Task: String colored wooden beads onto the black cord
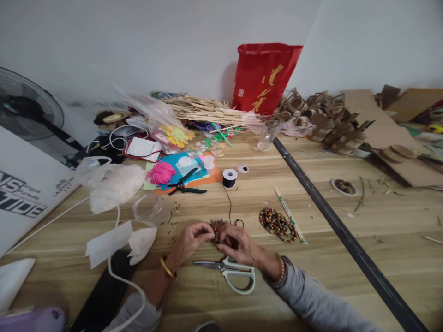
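My left hand and my right hand meet over a small pile of multicoloured beads on the wooden table. Thumb and fingers of the left are pinched together at the pile's left side. My right hand has its fingers curled over the right side, and what either hand holds is too small or hidden. A black cord runs from a white-rimmed spool down to the right hand, with a bead or two by its loop. Just below lie pale-handled scissors. Finished-looking bead strings are coiled to the right.
Dark-handled pliers, pink thread and coloured sheets stand beyond the hands. A clear jar and plastic bag are at left. A dark strip crosses the table at right. A red bag leans on the wall.
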Demonstrator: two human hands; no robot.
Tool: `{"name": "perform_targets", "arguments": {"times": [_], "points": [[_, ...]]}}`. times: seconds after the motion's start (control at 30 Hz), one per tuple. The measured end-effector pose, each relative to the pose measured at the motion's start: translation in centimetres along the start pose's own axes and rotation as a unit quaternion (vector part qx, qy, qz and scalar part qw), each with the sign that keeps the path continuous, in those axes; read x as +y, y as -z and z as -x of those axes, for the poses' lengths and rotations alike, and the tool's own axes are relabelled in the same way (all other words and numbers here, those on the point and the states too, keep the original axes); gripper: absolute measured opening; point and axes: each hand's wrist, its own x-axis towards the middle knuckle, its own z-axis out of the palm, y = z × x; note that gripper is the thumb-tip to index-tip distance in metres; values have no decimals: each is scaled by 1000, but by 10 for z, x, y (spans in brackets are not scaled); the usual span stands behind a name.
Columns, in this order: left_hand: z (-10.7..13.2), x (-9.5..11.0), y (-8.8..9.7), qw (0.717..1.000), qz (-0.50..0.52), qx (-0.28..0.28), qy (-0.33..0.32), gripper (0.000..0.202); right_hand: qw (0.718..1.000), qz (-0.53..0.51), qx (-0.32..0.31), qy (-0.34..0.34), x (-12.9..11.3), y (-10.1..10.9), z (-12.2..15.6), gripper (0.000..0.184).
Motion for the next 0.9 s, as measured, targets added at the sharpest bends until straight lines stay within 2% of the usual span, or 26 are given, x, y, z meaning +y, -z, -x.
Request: {"name": "perform_targets", "arguments": {"times": [0.23, 0.63, 0.9], "points": [[0, 1, -3, 1000, -3, -15, -3, 16, 998, -36, 9, -57, 0, -5, 1, 16], [0, -3, -3, 999, -31, -20, -18, 14, 998, 0, 55, -5, -2, -3, -4, 20], [0, 2, -5, 998, -60, -15, -27, 14, 999, 15, 33, 28, -4, 1, -6, 16]]}}
